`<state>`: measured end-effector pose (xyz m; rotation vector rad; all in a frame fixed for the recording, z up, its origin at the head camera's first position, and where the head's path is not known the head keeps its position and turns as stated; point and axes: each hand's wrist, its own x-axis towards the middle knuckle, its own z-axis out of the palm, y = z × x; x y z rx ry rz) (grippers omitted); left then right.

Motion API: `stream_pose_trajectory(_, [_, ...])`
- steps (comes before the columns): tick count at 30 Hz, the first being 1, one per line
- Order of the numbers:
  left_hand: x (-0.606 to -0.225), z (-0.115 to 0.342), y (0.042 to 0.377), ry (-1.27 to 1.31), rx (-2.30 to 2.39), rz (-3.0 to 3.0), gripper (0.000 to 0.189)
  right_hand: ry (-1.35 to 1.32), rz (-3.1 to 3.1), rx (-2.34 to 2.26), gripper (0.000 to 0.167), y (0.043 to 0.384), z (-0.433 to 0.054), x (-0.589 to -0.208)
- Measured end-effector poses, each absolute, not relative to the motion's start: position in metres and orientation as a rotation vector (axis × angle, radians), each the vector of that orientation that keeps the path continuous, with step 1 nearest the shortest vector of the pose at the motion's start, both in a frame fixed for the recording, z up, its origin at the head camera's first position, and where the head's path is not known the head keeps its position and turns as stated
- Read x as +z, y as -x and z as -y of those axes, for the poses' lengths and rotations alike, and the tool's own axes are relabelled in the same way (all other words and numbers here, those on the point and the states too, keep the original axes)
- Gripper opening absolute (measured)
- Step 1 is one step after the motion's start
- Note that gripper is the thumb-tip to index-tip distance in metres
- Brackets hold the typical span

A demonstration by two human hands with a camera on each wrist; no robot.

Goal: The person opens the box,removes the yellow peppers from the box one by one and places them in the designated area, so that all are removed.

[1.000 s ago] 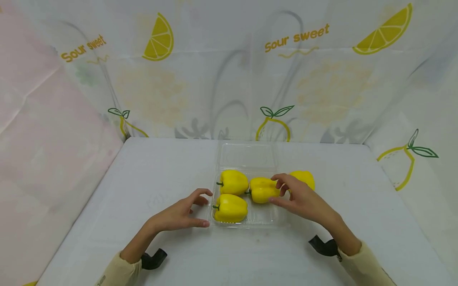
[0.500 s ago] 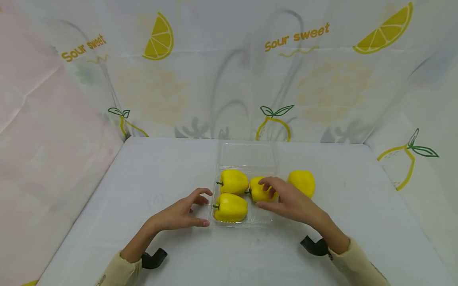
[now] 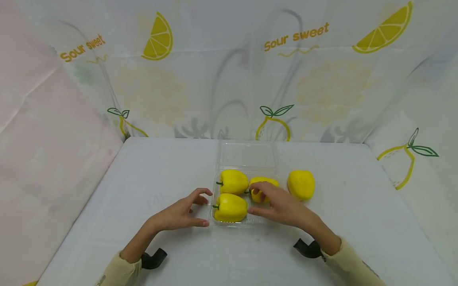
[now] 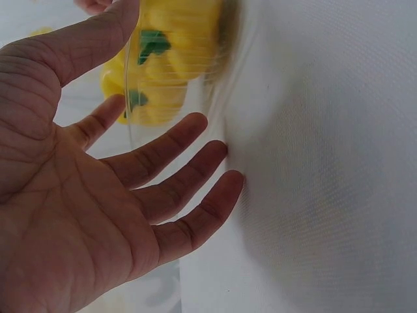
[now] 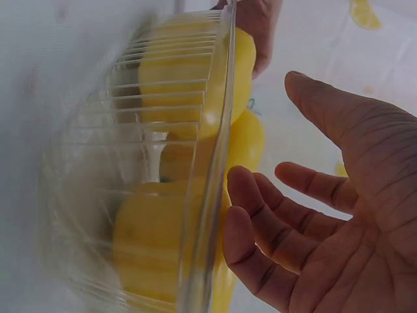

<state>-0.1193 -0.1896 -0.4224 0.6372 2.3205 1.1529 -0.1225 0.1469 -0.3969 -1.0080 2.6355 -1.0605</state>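
A clear plastic clamshell box (image 3: pixel 262 217) lies with its lid folded back. Inside are three yellow bell peppers: a back-left pepper (image 3: pixel 233 181), a front-left pepper (image 3: pixel 230 208) and a right pepper (image 3: pixel 270 182), the last partly covered by my right hand (image 3: pixel 282 204). That hand hovers over the box's right part, fingers bent loosely and holding nothing; in the right wrist view its fingertips are right at the box rim (image 5: pixel 221 130). My left hand (image 3: pixel 184 210) is at the box's left wall, thumb and fingers spread, nothing in its grasp. A fourth-side yellow pepper (image 3: pixel 301 185) sits outside, right of the box.
The transparent lid (image 3: pixel 247 155) lies toward the back of the white table (image 3: pixel 161 167). Behind and beside the table hang printed cloth walls (image 3: pixel 200 79) with lemon drawings. A black strap mount (image 3: pixel 154 259) is on the left wrist, another black mount (image 3: pixel 308 249) on the right.
My right hand has moved left and slightly toward me, from beside the right pepper to above the box's front right, uncovering the pepper outside. The left hand has stayed put.
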Motion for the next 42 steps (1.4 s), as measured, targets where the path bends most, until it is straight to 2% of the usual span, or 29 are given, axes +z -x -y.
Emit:
stream_pose_trajectory(22, [-0.423,0.19,0.119,-0.649,1.154,-2.322,0.073,1.136,-2.613,-1.015,0.058,0.12,-0.128,-0.403])
stream_pose_trajectory(42, [-0.422,0.191,0.12,-0.663,1.157,-2.321,0.072,1.06,-2.612,-0.909,0.056,0.12,-0.116,-0.408])
